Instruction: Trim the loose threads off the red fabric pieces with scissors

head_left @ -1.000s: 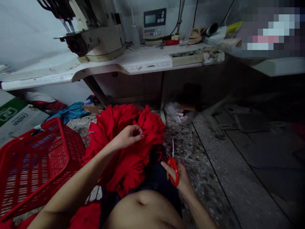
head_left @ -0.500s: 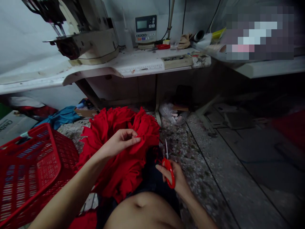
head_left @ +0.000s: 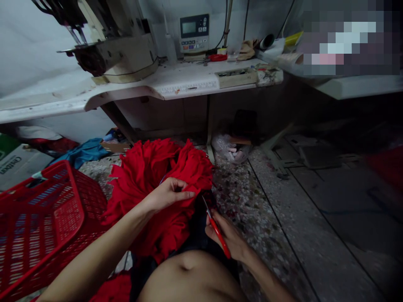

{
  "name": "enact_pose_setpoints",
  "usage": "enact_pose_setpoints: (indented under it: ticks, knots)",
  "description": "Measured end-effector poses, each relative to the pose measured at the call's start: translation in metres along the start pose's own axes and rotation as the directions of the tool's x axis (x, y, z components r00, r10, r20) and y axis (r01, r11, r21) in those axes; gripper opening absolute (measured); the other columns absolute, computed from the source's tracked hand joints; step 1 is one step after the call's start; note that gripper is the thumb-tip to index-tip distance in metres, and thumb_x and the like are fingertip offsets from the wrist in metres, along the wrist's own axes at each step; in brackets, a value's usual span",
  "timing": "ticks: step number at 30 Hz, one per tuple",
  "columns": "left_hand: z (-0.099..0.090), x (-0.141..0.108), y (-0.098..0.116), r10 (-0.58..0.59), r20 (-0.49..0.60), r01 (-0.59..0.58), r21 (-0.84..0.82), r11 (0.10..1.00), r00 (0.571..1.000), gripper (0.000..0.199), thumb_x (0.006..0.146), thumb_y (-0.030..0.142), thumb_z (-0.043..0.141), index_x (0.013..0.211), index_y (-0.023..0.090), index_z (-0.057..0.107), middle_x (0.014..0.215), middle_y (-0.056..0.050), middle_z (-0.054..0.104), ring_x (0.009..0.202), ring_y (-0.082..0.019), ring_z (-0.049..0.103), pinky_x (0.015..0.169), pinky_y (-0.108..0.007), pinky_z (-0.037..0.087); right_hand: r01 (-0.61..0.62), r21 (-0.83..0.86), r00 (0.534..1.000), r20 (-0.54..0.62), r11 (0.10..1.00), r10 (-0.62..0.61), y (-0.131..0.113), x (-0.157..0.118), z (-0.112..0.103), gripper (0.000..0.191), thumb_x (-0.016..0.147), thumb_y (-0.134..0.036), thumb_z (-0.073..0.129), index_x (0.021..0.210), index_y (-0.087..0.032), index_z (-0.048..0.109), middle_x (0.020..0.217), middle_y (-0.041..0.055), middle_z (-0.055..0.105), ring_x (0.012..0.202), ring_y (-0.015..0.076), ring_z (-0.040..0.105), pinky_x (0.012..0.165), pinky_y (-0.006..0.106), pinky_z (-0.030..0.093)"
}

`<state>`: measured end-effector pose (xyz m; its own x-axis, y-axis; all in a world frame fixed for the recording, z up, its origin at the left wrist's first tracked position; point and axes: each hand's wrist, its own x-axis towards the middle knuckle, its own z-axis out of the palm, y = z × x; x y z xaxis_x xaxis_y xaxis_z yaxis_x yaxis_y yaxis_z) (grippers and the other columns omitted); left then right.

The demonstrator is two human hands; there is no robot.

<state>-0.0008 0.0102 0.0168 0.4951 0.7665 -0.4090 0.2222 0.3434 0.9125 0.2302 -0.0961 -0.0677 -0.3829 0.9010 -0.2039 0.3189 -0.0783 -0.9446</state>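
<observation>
A heap of red fabric pieces is bunched over my lap, its edges ruffled. My left hand pinches the edge of one red piece between thumb and fingers. In my right hand is a pair of scissors with red handles, the fingers wrapped round them. The blades point up and to the left, their tips close beside the pinched edge. Whether the tips touch the cloth I cannot tell.
A red plastic basket stands at my left. Ahead is a white worktable with a sewing machine and a control panel. Below it lie a clear plastic bag and a blue cloth.
My right hand has turned the scissors to the left, bringing their tips near the red fabric. My left hand has shifted slightly right and down with the fabric edge.
</observation>
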Motion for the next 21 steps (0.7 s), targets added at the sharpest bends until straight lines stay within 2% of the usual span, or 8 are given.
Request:
enact_pose_setpoints:
  ticks: [6, 12, 16, 21]
  knots:
    - [0.006, 0.006, -0.007, 0.034, -0.006, -0.034, 0.041, 0.999, 0.999, 0.042, 0.073, 0.049, 0.083, 0.071, 0.008, 0.072, 0.062, 0.0, 0.061, 0.056, -0.009, 0.05, 0.057, -0.022, 0.041, 0.025, -0.021, 0.998, 0.055, 0.999, -0.024, -0.004, 0.009, -0.004, 0.02, 0.099, -0.038, 0.057, 0.092, -0.02, 0.058, 0.081, -0.001, 0.063, 0.073, 0.0154, 0.059, 0.071, 0.027, 0.043]
    - [0.006, 0.008, -0.009, -0.013, 0.057, 0.01, 0.051, 0.999, 0.998, 0.039, 0.078, 0.046, 0.08, 0.079, 0.007, 0.076, 0.063, 0.0, 0.059, 0.056, -0.008, 0.046, 0.058, -0.021, 0.037, 0.042, 0.046, 0.998, 0.039, 0.998, -0.044, -0.004, 0.014, -0.002, 0.023, 0.098, -0.041, 0.061, 0.09, -0.02, 0.056, 0.079, -0.0022, 0.061, 0.069, 0.0133, 0.056, 0.066, 0.024, 0.041]
    - [0.005, 0.008, -0.009, -0.026, 0.085, 0.022, 0.046, 0.999, 0.996, 0.035, 0.078, 0.042, 0.081, 0.078, 0.007, 0.076, 0.062, 0.001, 0.059, 0.056, -0.007, 0.044, 0.057, -0.02, 0.036, 0.015, 0.039, 1.0, -0.005, 0.999, -0.014, 0.01, 0.015, 0.006, 0.026, 0.092, -0.041, 0.069, 0.084, -0.019, 0.056, 0.069, -0.0049, 0.055, 0.061, 0.0114, 0.048, 0.058, 0.023, 0.037]
    - [0.006, 0.008, -0.011, -0.055, 0.108, 0.056, 0.0, 0.998, 0.993, 0.033, 0.075, 0.04, 0.084, 0.08, 0.007, 0.078, 0.062, 0.0, 0.062, 0.054, -0.007, 0.046, 0.057, -0.02, 0.039, -0.072, 0.148, 0.993, -0.083, 0.986, 0.085, 0.035, 0.011, 0.022, 0.039, 0.082, -0.047, 0.079, 0.073, -0.019, 0.054, 0.06, -0.0059, 0.052, 0.055, 0.0101, 0.044, 0.05, 0.022, 0.031]
